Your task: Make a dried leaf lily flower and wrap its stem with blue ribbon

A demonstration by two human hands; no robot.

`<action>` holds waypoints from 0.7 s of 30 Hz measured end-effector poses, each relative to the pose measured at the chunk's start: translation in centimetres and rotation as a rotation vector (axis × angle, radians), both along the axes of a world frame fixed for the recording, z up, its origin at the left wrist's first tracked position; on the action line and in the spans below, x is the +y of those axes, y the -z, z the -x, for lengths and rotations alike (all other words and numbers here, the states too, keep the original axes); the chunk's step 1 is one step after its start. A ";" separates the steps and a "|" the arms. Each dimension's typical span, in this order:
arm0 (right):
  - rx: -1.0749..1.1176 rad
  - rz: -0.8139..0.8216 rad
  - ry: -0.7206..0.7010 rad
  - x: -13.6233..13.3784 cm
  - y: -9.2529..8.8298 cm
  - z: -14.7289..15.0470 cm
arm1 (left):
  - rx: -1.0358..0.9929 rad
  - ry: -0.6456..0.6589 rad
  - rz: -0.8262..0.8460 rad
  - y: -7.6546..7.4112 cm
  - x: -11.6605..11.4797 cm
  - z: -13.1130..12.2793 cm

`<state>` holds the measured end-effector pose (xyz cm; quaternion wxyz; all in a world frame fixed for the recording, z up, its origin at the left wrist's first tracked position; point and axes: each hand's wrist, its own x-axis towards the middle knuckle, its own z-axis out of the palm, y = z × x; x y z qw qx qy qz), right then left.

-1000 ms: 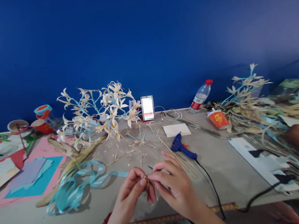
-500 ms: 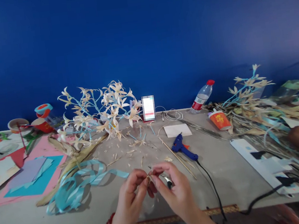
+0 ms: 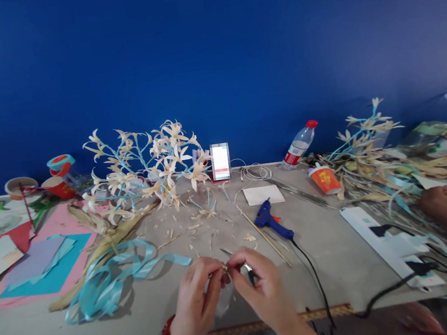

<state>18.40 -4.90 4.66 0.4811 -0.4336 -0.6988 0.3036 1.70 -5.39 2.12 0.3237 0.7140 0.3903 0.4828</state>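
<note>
My left hand [image 3: 199,298], with a red bracelet at its wrist, is closed in a pinch near the table's front edge. Facing it, my right hand [image 3: 258,285] pinches too, fingertips almost meeting the left ones. Between them is a small tan piece of dried husk [image 3: 225,269], mostly covered by the fingers. Under my right hand lies a metal tool with a dark handle [image 3: 251,276], perhaps scissors, largely hidden. A light-blue ribbon [image 3: 100,291] lies in loops left of my hands. To the right rests a blue glue gun [image 3: 271,221].
Husk flowers on blue stems [image 3: 141,161] stand at the back left, beside a phone [image 3: 220,161]. Coloured paper [image 3: 37,280] lies left. A bottle [image 3: 300,146], a red carton [image 3: 325,179] and a power strip [image 3: 373,241] are right, near another person's hand [image 3: 442,208].
My hands stay together in nearly the same place, with the fingertips slightly shifted around the small piece. The whole view has shifted a little, so things appear slightly further left.
</note>
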 end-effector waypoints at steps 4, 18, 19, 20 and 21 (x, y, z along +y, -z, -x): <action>-0.099 -0.100 0.017 -0.1 0.2 0.1 | -0.031 -0.057 0.042 0.2 -0.1 -0.2; 0.047 0.064 -0.049 -0.2 -0.3 0.2 | -0.342 0.054 0.342 -0.5 -0.4 -0.6; 0.071 0.081 -0.054 -0.2 -0.3 0.2 | -0.357 0.063 0.354 -0.5 -0.5 -0.6; 0.098 0.095 -0.061 -0.2 -0.3 0.2 | -0.373 0.067 0.372 -0.5 -0.5 -0.6; 0.123 0.108 -0.069 -0.1 -0.3 0.2 | -0.393 0.067 0.395 -0.5 -0.5 -0.7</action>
